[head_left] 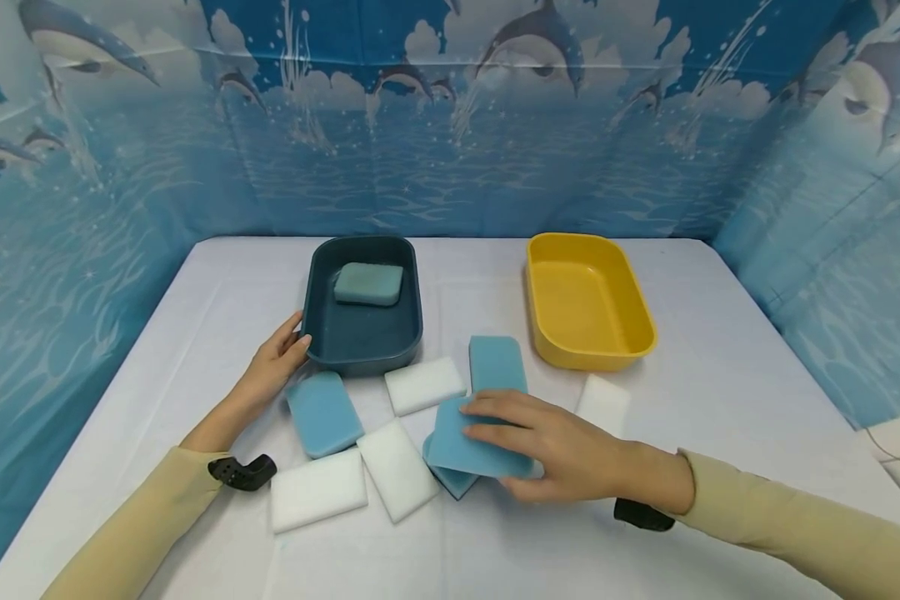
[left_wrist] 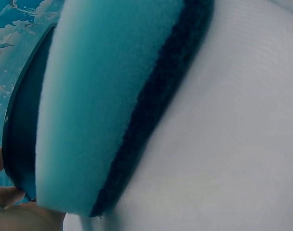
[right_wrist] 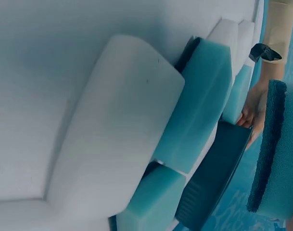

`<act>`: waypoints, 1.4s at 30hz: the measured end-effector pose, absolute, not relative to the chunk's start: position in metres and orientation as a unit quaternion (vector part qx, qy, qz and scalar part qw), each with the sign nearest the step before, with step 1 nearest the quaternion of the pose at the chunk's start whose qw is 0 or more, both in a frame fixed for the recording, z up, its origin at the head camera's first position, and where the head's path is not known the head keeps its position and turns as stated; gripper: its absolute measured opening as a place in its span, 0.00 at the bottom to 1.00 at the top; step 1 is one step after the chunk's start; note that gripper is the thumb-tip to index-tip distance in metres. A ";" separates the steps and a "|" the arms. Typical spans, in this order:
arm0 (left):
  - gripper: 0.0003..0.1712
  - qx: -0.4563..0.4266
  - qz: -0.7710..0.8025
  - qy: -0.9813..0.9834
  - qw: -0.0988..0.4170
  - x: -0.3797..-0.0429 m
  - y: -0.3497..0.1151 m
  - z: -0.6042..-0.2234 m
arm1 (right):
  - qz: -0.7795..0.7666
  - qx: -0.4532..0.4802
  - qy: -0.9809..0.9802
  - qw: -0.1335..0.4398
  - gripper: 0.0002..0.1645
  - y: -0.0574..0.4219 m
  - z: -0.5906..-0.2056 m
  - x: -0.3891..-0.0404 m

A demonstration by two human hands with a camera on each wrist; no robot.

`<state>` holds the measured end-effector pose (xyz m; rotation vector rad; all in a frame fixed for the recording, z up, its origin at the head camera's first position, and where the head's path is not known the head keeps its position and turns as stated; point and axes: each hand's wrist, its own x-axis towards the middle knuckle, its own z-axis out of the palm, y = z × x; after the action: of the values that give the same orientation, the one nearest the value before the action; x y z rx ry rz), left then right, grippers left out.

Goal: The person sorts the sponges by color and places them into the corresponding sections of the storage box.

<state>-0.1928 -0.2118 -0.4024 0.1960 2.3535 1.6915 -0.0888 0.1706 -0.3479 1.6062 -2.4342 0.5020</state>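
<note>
White cloth (head_left: 540, 558) covers the table, crossed from either side by a beige sleeve with a black wrist device. Nearest lie two white pads, one at the left (head_left: 318, 492) and one beside it (head_left: 397, 471), tilted toward each other. Just right of them the right hand (head_left: 547, 442) grasps a light-blue sponge (head_left: 483, 442) — fingers over its top face, thumb below — above another blue sponge (head_left: 457, 483) that it partly hides; the right wrist view shows the held one's dark scouring layer. Further back come a blue sponge (head_left: 324, 414) at the left, a white pad (head_left: 425, 386) in the middle, a blue sponge (head_left: 495, 364) beyond the right hand and a white pad (head_left: 602, 404) near the yellow bin. At the left, the left hand (head_left: 270, 358) touches the side of the dark teal bin (head_left: 363, 342); whether it grips I cannot tell. One bluish-green sponge (head_left: 369, 284) lies inside, toward the far end. Across from it stands the yellow bin (head_left: 588, 300), with dolphin-printed curtains (head_left: 450, 183) behind everything.
</note>
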 end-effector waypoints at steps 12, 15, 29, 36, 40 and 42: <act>0.38 0.071 0.578 0.804 0.118 -0.192 -0.212 -0.402 | 0.170 0.528 -0.825 0.104 0.33 0.166 -0.340 -0.113; 0.38 0.072 0.582 0.801 0.118 -0.194 -0.212 -0.401 | 0.177 0.536 -0.816 0.122 0.34 0.164 -0.340 -0.122; 0.38 0.086 0.587 0.797 0.111 -0.193 -0.213 -0.404 | 0.203 0.564 -0.786 0.154 0.29 0.150 -0.337 -0.153; 0.38 0.082 0.592 0.794 0.114 -0.192 -0.213 -0.405 | 0.216 0.574 -0.770 0.179 0.28 0.143 -0.336 -0.161; 0.39 0.079 0.594 0.792 0.116 -0.191 -0.213 -0.406 | 0.219 0.579 -0.762 0.190 0.27 0.140 -0.334 -0.165; 0.38 0.080 0.593 0.793 0.118 -0.192 -0.213 -0.406 | 0.217 0.578 -0.764 0.190 0.27 0.139 -0.334 -0.167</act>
<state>-0.1916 -0.2125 -0.4061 0.2338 2.3195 1.7348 -0.1675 0.1394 -0.3336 1.6249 -2.1466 0.6092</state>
